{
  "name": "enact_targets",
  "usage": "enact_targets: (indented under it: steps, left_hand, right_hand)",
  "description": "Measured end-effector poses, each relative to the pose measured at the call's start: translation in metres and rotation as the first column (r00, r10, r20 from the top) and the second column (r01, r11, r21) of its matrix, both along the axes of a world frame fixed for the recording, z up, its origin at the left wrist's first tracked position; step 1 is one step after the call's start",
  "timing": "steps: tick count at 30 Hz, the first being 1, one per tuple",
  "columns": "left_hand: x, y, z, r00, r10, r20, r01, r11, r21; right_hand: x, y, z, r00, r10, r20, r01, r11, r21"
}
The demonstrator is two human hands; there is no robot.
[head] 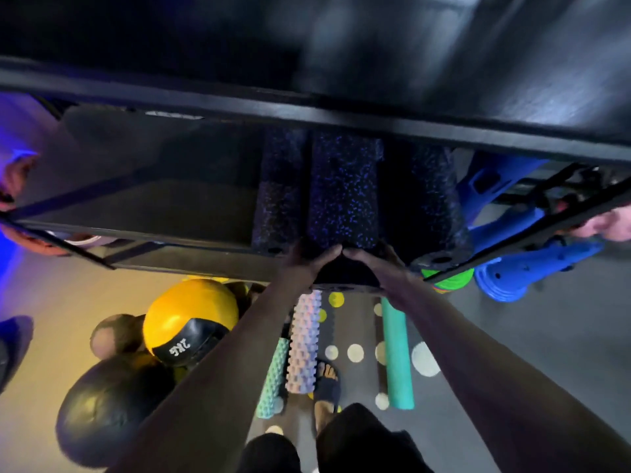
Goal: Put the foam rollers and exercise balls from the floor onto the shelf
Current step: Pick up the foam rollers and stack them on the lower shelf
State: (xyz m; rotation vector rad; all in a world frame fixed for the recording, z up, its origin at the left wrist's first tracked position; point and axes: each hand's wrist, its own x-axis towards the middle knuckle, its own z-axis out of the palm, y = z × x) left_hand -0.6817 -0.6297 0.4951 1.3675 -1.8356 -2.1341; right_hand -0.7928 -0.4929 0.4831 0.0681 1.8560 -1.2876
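A gray gym floor (pixel 563 319) under dim blue and yellow light, with a dark mat (pixel 358 322) dotted in pale circles at the foot of a black shelf (pixel 307 112). Nearest the camera, a person's foot in a dark sandal (pixel 327 384) stands among three foam rollers that lie on the floor. A short green knobbly roller (pixel 273 377) touches a pastel knobbly roller (pixel 304 343). A smooth teal roller (pixel 397 356) lies apart to the right.

To the left, three balls bunch together on the floor: a dark ball (pixel 106 411), a yellow-and-black ball (pixel 189 322) with white lettering, and a brownish ball (pixel 116 334) behind them.

Above these, two bare arms reach forward to the shelf. The left hand (pixel 304 259) and the right hand (pixel 374 262) clasp the near end of a black speckled roller (pixel 345 192). The fingers are curled round its sides and the thumbs meet on top.

That roller lies lengthwise on the shelf's middle board, its near end at the front edge. It sits between a left speckled roller (pixel 280 199) and a right speckled roller (pixel 437 206), each close beside it.

Farther right, past the shelf's side frame, lie blue plastic pieces (pixel 512 268) and a green disc (pixel 450 274). The shelf's upper board runs across the top of the view, blurred.
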Motion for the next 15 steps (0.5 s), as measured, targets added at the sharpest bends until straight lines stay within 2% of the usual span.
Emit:
enact_targets:
  steps: [3, 6, 11, 13, 15]
  left_hand:
    - [-0.048, 0.01, -0.017, 0.998, -0.062, -0.002, 0.062, 0.997, -0.053]
    - [-0.07, 0.022, -0.038, 0.99, -0.132, -0.043, 0.13, 0.99, -0.046]
    - [-0.074, 0.03, -0.055, 0.991, -0.117, -0.067, 0.113, 0.992, -0.051]
    - [-0.069, 0.032, -0.051, 0.991, -0.118, -0.059, 0.119, 0.993, 0.011]
    - [-0.056, 0.031, -0.048, 0.992, -0.122, -0.022, 0.123, 0.992, 0.03]
  right_hand:
    - [-0.041, 0.009, -0.002, 0.996, -0.092, 0.014, 0.091, 0.996, 0.016]
    - [-0.067, 0.012, -0.018, 0.99, -0.126, -0.069, 0.129, 0.991, 0.046]
    - [-0.074, 0.012, -0.035, 0.957, 0.04, -0.287, 0.032, 0.97, 0.242]
    - [-0.066, 0.015, -0.039, 0.913, 0.113, -0.391, 0.037, 0.934, 0.356]
    - [-0.049, 0.015, -0.041, 0.834, 0.137, -0.535, 0.099, 0.916, 0.388]
